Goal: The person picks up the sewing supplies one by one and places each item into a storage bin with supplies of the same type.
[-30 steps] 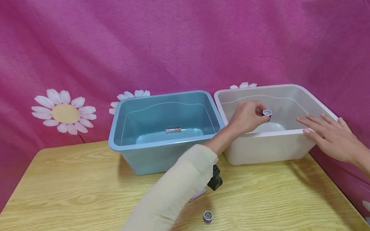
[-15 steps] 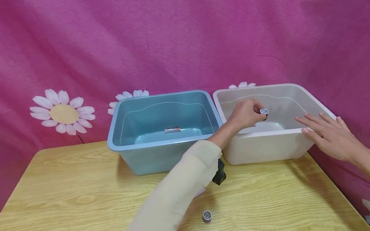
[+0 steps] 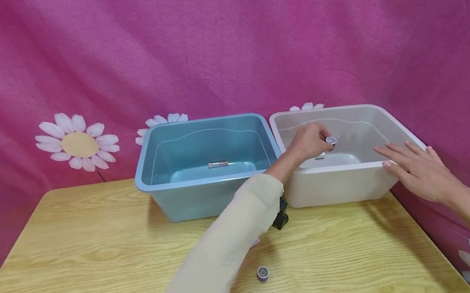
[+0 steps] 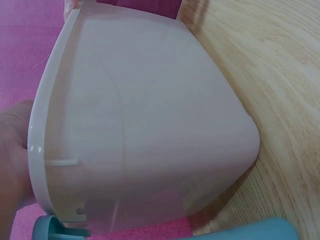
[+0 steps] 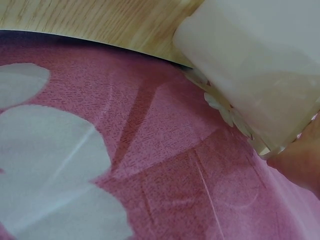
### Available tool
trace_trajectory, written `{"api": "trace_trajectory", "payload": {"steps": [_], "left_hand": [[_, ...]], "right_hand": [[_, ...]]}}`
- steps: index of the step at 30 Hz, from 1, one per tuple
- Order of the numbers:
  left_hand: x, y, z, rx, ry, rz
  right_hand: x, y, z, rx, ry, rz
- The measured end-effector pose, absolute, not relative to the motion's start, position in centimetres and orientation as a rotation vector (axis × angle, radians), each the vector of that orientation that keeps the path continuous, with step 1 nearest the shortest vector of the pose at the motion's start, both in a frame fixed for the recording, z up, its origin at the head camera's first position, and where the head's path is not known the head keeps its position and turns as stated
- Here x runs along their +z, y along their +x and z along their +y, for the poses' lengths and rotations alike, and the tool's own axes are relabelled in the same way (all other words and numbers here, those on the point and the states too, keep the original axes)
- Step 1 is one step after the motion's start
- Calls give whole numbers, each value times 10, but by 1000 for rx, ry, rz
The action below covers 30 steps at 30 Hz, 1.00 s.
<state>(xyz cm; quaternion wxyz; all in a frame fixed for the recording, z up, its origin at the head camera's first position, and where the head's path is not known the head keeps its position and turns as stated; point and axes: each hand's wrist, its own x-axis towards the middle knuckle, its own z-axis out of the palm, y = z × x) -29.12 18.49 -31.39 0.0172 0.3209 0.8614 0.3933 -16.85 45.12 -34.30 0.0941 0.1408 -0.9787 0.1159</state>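
Note:
My left hand point(image 3: 308, 141) reaches over the front rim of the white bin point(image 3: 336, 185), and its thumb and fingers pinch a small round cap-like piece point(image 3: 330, 141) with a pale rim and dark side. That piece is inside the bin's opening, above its floor. A small whitish item point(image 3: 320, 156) shows beneath the hand in the bin. My right hand point(image 3: 418, 170) rests with fingers spread on the bin's front right rim. In the left wrist view, the bin's outer wall point(image 4: 140, 110) hides what the left hand point(image 4: 15, 155) holds.
A blue bin point(image 3: 193, 200) stands left of the white one, with a small flat packet point(image 3: 218, 164) on its floor. A similar cap-like piece point(image 3: 262, 274) stands on the wooden table point(image 3: 99, 261). A pinkish item point(image 3: 254, 243) is mostly hidden by my left sleeve. A pink curtain point(image 3: 205, 47) hangs behind.
My left hand has moved slightly left and up inside the white bin, still pinching the round piece. The whitish item below it has come into view. My right hand stays on the rim.

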Motion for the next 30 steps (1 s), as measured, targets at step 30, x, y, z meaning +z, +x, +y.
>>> {"api": "trace_trajectory", "payload": {"steps": [30], "left_hand": [[-320, -291, 198, 1104, 954, 2717]], "right_hand": [[-341, -167, 449, 333, 413, -2899]]}}
